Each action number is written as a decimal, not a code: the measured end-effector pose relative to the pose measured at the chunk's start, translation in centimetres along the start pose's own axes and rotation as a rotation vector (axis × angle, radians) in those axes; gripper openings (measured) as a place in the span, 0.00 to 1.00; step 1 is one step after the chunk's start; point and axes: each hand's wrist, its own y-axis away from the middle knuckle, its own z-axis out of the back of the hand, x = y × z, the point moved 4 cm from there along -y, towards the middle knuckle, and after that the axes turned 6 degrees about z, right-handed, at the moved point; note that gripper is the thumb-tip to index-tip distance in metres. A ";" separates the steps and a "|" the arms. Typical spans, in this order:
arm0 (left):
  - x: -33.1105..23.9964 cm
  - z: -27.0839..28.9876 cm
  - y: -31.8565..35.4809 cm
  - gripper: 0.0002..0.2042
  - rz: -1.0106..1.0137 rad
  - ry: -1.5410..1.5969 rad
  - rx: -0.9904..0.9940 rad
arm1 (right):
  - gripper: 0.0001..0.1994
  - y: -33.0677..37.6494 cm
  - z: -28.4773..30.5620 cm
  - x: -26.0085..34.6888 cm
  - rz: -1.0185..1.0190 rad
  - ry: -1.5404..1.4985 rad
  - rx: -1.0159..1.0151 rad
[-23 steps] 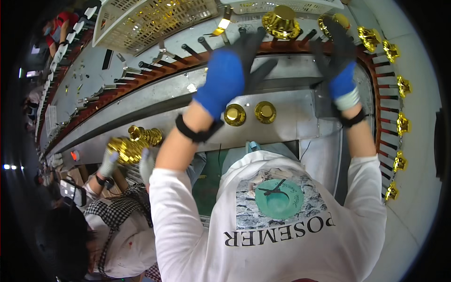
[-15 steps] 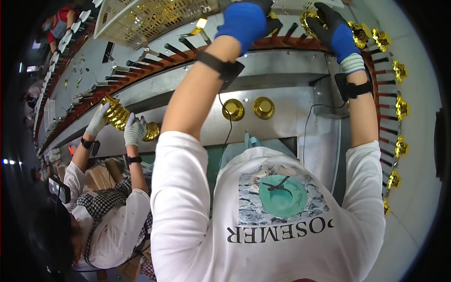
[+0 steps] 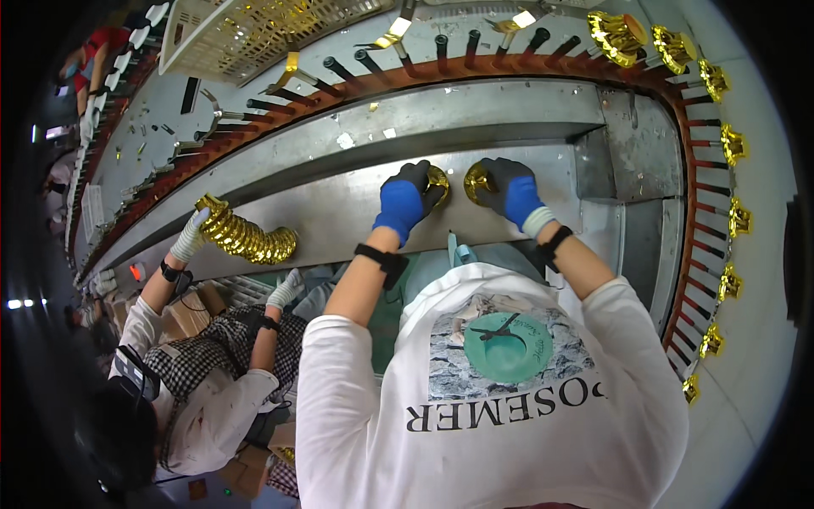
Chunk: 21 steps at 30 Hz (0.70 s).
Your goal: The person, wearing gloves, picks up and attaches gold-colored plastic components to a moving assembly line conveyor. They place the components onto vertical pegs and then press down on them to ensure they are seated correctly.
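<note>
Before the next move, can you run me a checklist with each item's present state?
1. Left hand on the left gold cup: ok, curled around it.
2. Right hand on the right gold cup: ok, likewise.
3. Cups lifted off the bench: cannot tell, undersides hidden.
4. Co-worker's gold stack apart from both cups: ok.
5. Bare post ahead of the hands: ok.

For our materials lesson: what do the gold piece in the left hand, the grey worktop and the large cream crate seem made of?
Gold piece: metal or plated plastic, unclear; bright highlights show a glossy finish.
Worktop: probably bare sheet metal, satin, with soft reflections.
Crate: likely moulded plastic, fairly matt, given its regular lattice of holes.
</note>
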 end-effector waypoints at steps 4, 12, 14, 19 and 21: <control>4.6 -4.4 -0.3 0.39 0.209 -0.315 0.106 | 0.25 -1.0 -5.7 -0.2 -0.102 0.101 0.154; -13.4 11.5 -4.6 0.30 -0.484 0.106 -0.131 | 0.30 -2.0 22.5 1.1 0.204 0.317 -0.697; -19.1 16.2 -8.2 0.29 -0.677 0.070 -0.466 | 0.29 -4.8 30.0 1.0 0.236 0.504 -0.940; -29.1 18.7 -17.3 0.19 -0.497 -0.050 -0.383 | 0.28 -9.9 34.3 -9.1 -0.205 0.271 -0.671; -25.1 18.2 -18.3 0.19 -0.469 -0.172 -0.396 | 0.27 -11.6 31.3 -4.5 -0.132 0.246 -0.606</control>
